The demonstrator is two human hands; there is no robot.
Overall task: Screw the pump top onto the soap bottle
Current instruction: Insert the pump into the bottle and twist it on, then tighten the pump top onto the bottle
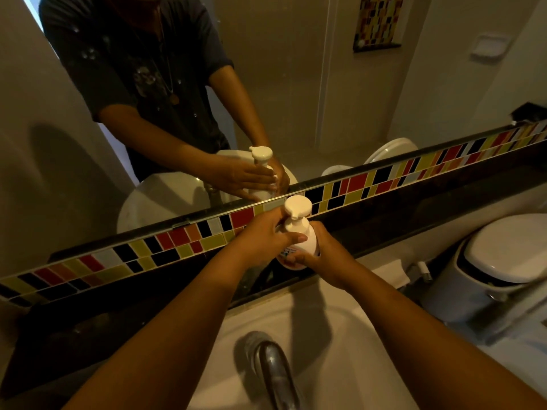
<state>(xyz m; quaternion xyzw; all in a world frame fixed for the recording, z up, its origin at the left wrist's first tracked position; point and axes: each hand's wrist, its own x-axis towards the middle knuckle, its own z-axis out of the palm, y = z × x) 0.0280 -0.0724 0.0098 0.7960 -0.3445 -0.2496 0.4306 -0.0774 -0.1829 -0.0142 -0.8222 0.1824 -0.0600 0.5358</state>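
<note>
Left hand [268,241] closed around the collar of the pump top [297,213], right hand [321,255] clasping the soap bottle [302,247], which stands upright on the dark ledge [414,214] between tiled strip [183,244] and white sink [340,335]

No legible text anywhere. Soap bottle [299,247] has a printed label low on its front, blue/red marks, just above the right hand [322,258] fingertips and below the left hand [266,238] fingers; too small & blurred to read. No brand, nos. or signs readable elsewhere.
</note>
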